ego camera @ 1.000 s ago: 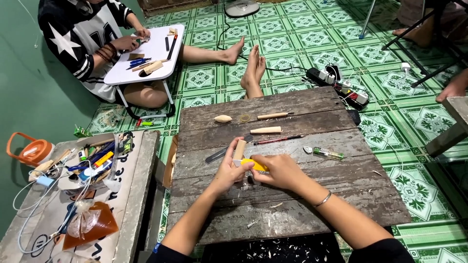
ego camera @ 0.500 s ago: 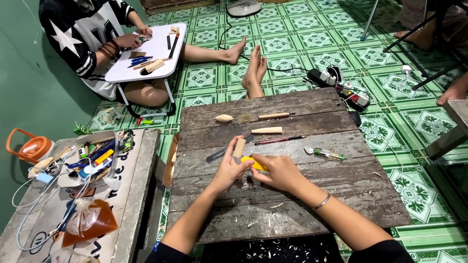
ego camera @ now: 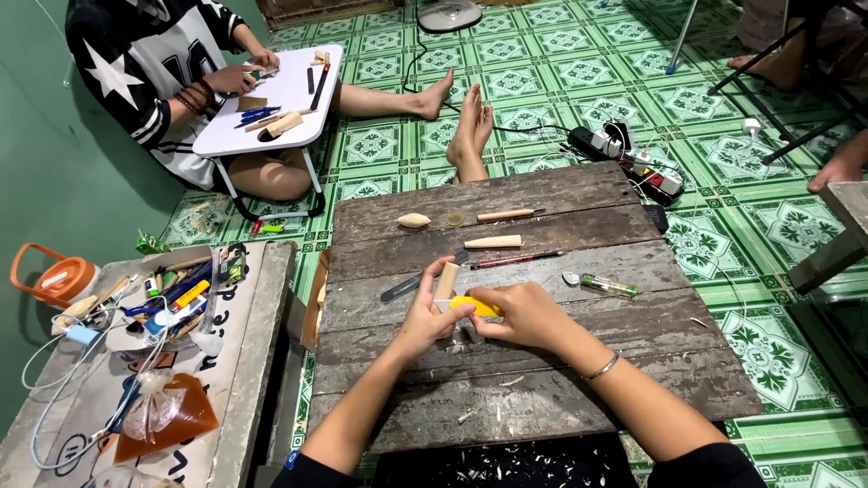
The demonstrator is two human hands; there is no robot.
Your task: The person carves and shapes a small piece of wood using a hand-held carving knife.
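My left hand (ego camera: 425, 316) grips a short pale wooden stick (ego camera: 445, 282), held upright over the dark plank table (ego camera: 542, 380). My right hand (ego camera: 523, 316) holds a yellow-handled cutter (ego camera: 474, 305), its tip against the stick's lower part. Wood shavings (ego camera: 470, 416) lie on the planks below my hands. Just beyond my hands are a grey flat tool (ego camera: 404, 286), a red-and-black pen (ego camera: 512, 261), a carved wooden piece (ego camera: 493, 242), another wooden stick (ego camera: 506, 215) and an oval wooden piece (ego camera: 414, 220).
A small clear-handled tool (ego camera: 601, 286) lies right of my hands. Left stands a low bench with a tool box (ego camera: 172, 294), cables and a bag of orange liquid (ego camera: 167, 417). Another person (ego camera: 163, 63) sits on the tiled floor at a white lap table (ego camera: 271, 95). A power strip (ego camera: 633, 163) lies beyond the planks.
My hands stay together on the stick and cutter, with only small shifts. The person at the white table has moved a hand slightly.
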